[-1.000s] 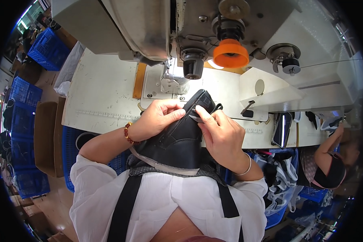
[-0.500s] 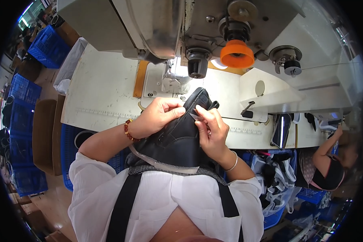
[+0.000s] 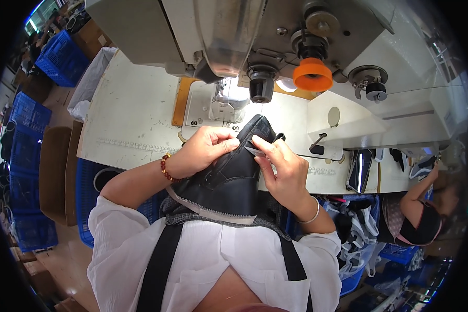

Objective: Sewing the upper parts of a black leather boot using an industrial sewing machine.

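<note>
A black stitched leather-like piece [image 3: 232,190] lies across my lap. It narrows to a tip near the sewing machine, and a pale toothed strip [image 3: 226,217] edges its wide near end. My left hand [image 3: 209,148], with a beaded bracelet, pinches the piece's seam near the tip. Opposite it, my right hand [image 3: 282,169] has its fingers closed on a small pointed metal tool [image 3: 254,151] held against the same seam. The tool's far part is hidden by the fingers, so its exact kind does not show.
A sewing machine [image 3: 213,31] with an orange knob [image 3: 313,75] overhangs the white worktable [image 3: 130,109]. Beside my right arm, a blue crate holds black and white pieces [image 3: 356,226]. Stacked blue crates [image 3: 32,171] and a cardboard box [image 3: 55,174] stand left. A co-worker [image 3: 421,218] sits right.
My right hand has shifted slightly right and nearer me, its fingers still on the tool. My left hand keeps its pinch. The machine appears a little farther right in the picture.
</note>
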The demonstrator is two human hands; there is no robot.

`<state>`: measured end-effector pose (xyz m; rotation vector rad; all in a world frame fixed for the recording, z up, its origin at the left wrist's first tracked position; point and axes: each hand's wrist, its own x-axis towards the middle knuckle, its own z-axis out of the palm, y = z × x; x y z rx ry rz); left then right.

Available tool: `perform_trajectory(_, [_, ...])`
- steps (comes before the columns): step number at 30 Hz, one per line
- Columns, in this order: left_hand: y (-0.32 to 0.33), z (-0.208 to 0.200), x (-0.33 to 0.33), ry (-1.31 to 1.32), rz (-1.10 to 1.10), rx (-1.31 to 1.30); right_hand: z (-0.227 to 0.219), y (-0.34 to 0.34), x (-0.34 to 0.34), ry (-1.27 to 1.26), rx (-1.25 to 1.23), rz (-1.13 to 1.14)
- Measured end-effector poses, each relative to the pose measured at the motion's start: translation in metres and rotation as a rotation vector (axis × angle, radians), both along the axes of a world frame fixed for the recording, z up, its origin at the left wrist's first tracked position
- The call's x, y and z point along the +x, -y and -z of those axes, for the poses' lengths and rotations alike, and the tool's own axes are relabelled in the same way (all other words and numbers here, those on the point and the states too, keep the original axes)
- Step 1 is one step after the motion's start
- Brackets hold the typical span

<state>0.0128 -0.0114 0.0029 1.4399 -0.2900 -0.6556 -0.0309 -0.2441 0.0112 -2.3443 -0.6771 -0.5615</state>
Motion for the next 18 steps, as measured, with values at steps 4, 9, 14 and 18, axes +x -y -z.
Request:
perform_trajectory(4, [0.002, 0.002, 0.000, 0.002, -0.012, -0.025, -0.009, -0.001, -0.001, 0.043, -0.090, 0.021])
perform_trajectory(9, [-0.001, 0.005, 0.001, 0.033, 0.002, 0.001, 0.000, -0.004, 0.003, 0.050, -0.023, -0.005])
perform_trajectory(14, [0.005, 0.007, -0.004, 0.078, -0.064, -0.081, 0.026, -0.006, 0.006, -0.190, 0.418, -0.147])
perform_trajectory(18, [0.004, 0.003, -0.005, 0.098, -0.029, -0.076, 0.034, -0.006, 0.007, -0.389, 0.657, -0.241])
